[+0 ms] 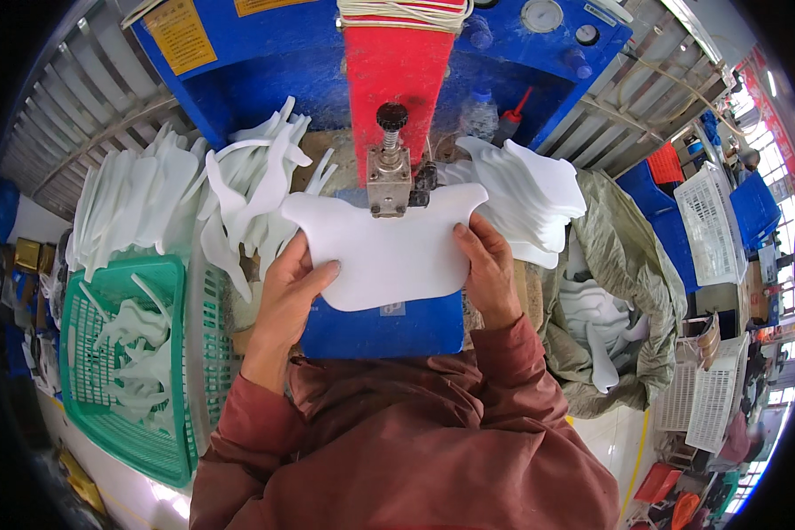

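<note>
Metal slatted panels are flanking a blue machine (269,66) at the far side of the workspace, its round gauge (541,16) facing upward. From it a red arm (397,88) is extending toward the wearer, carrying a small metal head (389,184). White sheet piece (384,261), flared at its two far corners, is lying between the hands, its far edge passing beneath the head in view; contact between them I am not able to tell. Left hand (293,278) is half closing on the left edge, thumb on top, fingers mostly hidden. Right hand (488,265) is pinching the right edge likewise. Blue plate (384,334) is showing just nearer. White stacks are standing both sides; a green basket (185,353) and an olive sack (658,283) are holding more white pieces.
</note>
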`<state>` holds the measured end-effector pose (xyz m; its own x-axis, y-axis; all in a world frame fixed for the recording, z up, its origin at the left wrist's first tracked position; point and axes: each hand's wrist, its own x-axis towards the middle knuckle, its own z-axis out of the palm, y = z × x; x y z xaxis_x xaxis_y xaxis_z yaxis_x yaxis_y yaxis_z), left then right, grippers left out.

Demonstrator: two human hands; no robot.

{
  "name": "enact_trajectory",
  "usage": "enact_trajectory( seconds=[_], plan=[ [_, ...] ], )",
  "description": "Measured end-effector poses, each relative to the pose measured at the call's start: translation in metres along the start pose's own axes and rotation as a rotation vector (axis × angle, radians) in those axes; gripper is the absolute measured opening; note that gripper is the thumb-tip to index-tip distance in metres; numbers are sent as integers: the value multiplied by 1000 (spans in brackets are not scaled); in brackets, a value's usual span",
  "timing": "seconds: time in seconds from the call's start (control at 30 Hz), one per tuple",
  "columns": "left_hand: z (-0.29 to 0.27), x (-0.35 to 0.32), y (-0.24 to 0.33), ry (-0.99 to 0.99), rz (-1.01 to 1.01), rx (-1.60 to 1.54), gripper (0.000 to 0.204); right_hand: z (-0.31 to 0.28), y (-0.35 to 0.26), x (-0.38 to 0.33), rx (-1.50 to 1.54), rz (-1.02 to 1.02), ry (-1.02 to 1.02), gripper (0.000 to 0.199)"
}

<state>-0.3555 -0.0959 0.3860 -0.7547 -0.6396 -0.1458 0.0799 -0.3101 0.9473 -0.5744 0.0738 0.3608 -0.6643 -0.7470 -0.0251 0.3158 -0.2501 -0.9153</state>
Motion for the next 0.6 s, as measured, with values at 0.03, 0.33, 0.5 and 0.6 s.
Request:
enact_trajectory(
  seconds=[0.03,0.33,0.5,0.6],
  plan=[
    [0,6,1,-2,-22,41,52,-2,-1,3,-11,-8,8,35],
    [-21,8,16,106,28,61,48,15,12,36,26,2,-90,27],
    [-13,-1,3,128,-6,10,51,12,9,12,104,56,-46,31],
    [-5,-1,-1,85,-41,23,55,4,0,5,104,42,-21,34]
  ],
)
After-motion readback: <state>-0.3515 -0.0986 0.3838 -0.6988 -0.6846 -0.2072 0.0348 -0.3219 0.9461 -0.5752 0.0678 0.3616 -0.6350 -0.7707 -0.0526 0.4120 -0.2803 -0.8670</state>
